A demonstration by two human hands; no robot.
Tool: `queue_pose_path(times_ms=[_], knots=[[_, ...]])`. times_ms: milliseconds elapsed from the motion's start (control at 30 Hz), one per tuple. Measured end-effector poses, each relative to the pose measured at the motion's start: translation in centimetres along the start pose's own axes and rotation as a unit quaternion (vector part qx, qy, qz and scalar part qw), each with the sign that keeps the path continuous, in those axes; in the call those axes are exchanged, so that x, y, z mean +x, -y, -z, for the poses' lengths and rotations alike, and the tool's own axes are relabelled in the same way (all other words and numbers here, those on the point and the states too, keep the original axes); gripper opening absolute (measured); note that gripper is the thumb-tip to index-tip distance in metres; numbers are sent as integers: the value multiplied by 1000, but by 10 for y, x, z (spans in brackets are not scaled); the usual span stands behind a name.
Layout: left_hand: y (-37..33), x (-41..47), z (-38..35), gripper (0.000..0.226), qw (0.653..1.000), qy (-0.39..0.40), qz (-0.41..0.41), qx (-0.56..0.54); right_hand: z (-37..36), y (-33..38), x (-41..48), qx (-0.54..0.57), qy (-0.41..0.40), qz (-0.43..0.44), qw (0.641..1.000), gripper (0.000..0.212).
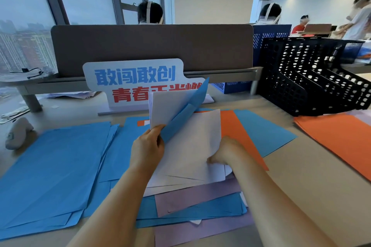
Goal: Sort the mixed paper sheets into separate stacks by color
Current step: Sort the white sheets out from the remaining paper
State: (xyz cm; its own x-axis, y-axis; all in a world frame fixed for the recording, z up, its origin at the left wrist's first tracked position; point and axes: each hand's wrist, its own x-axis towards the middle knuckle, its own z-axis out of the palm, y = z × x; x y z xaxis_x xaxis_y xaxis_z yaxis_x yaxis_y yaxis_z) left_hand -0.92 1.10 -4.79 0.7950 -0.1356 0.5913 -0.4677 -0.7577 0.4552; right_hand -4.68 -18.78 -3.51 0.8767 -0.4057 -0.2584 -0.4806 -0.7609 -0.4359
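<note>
Pinched up with a white sheet (pixel 166 106) by the left hand (pixel 147 146), while the pile (pixel 190 202) at 6 o'clock is gripped by the right hand (pixel 224 152), the blue sheet (pixel 186 114) should be laid squarely on the blue stack (pixel 50 166) at 9 o'clock.

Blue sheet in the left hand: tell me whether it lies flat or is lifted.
Lifted. The left hand pinches the blue sheet at its near end, and its far corner stands up before the sign, above the pile.

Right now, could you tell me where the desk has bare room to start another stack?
Bare desk lies between the mixed pile and the orange stack, and behind the blue stack, left of the sign. The centre is crowded.
</note>
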Motion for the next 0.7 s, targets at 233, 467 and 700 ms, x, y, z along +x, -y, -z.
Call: queue_pose_path(times_ms=[233,467,700], knots=[[3,-3,-2,37,1000,21,8,-13,-2,-2,9,206,-15,-10,978,59],[4,-3,-3,38,999,27,27,-31,2,1,9,261,43,-6,964,49],[6,0,0,35,998,-11,38,-47,-1,-25,27,306,-21,-29,951,32]])
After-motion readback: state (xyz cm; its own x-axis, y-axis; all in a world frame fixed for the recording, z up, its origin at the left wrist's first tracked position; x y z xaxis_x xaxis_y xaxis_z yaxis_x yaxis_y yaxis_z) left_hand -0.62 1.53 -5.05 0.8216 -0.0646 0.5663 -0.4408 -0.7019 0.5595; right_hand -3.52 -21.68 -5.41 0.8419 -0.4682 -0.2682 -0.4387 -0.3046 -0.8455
